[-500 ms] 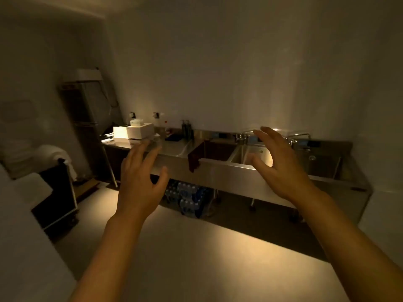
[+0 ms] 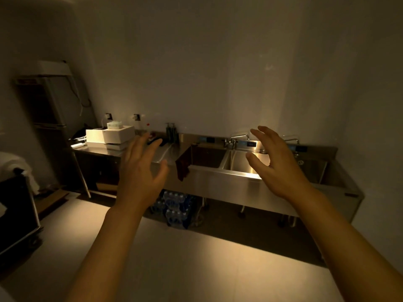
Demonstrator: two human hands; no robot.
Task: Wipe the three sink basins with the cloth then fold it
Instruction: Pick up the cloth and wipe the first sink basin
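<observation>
A steel sink unit (image 2: pixel 226 184) with three basins stands against the far wall in dim light. A dark cloth (image 2: pixel 182 167) hangs over the front rim of the left basin (image 2: pixel 207 156). The middle basin (image 2: pixel 239 163) is lit; the right basin (image 2: pixel 314 171) is dark. My left hand (image 2: pixel 140 171) is raised in the air with spread fingers, holding nothing, left of the cloth. My right hand (image 2: pixel 277 164) is also raised and spread, in front of the middle basin, well short of the sink.
Taps (image 2: pixel 234 140) rise behind the basins. White boxes (image 2: pixel 110 136) and dark bottles (image 2: pixel 172 131) stand on the left counter. Packs of water bottles (image 2: pixel 176 205) lie under the sink. A tall metal cabinet (image 2: pixel 50 118) and a cart (image 2: pixel 15 205) stand at the left.
The view has shifted slightly closer to the sink. Both hands stay raised and spread, hardly changed.
</observation>
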